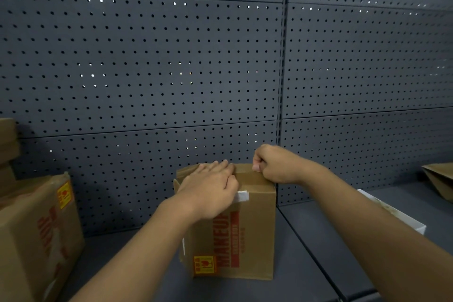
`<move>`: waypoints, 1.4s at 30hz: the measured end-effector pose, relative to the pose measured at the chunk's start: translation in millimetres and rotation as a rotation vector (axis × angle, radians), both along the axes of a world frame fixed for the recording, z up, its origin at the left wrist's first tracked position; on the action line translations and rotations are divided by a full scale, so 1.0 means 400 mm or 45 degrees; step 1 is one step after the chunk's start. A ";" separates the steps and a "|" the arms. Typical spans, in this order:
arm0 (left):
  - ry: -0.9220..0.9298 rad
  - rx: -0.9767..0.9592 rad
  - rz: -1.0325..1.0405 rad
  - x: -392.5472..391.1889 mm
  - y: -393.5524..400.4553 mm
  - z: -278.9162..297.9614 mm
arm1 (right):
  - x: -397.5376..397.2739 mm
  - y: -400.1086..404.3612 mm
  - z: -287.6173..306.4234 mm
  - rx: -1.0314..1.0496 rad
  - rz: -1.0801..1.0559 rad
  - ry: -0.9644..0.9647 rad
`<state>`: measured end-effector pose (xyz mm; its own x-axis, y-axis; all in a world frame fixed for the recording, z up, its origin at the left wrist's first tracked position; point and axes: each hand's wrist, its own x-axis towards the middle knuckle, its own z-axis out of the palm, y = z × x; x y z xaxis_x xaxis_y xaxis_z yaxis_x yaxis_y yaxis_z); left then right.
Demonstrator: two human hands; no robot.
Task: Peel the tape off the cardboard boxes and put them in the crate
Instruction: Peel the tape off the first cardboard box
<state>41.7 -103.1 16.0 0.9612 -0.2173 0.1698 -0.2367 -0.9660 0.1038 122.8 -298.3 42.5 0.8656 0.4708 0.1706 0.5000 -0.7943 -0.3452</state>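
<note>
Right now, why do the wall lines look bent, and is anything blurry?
Head view: the wide-angle lens bows the pegboard wall seams; dim light, bright specks glint through its holes. The left hand and the printing on the box are slightly smeared; the right hand looks sharper.

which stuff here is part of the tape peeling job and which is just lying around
Part of the job:
- middle box, held on top by both hands
- white tape at its top edge
- left hand, lying flat on the box
- right hand, curled at the top edge
- left box, likely waiting

Lying about:
- pegboard wall
- shelf
- brown bag
- white sheet
</note>
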 end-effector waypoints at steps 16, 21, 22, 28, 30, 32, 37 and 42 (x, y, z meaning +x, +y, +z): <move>0.053 0.092 0.021 -0.115 0.012 -0.010 | -0.074 -0.058 0.052 0.494 0.287 0.262; 0.044 0.080 0.017 -0.122 0.011 -0.012 | -0.080 -0.049 0.056 0.361 0.290 0.173; 0.043 0.068 0.015 -0.120 0.011 -0.013 | -0.084 -0.050 0.053 0.372 0.286 0.146; -0.016 0.025 -0.004 -0.073 0.006 -0.006 | -0.095 -0.048 -0.016 0.761 0.129 0.223; -0.075 0.020 -0.011 -0.052 -0.004 -0.004 | -0.079 -0.048 -0.042 0.983 0.070 0.278; -0.151 0.008 -0.024 -0.042 -0.014 0.001 | -0.061 -0.061 -0.061 1.255 0.091 0.344; -0.341 -0.089 -0.037 -0.040 -0.030 0.001 | -0.046 -0.122 -0.096 1.422 0.039 0.235; -0.381 -0.239 -0.063 -0.030 -0.130 0.030 | -0.030 -0.225 -0.157 1.489 -0.441 -0.160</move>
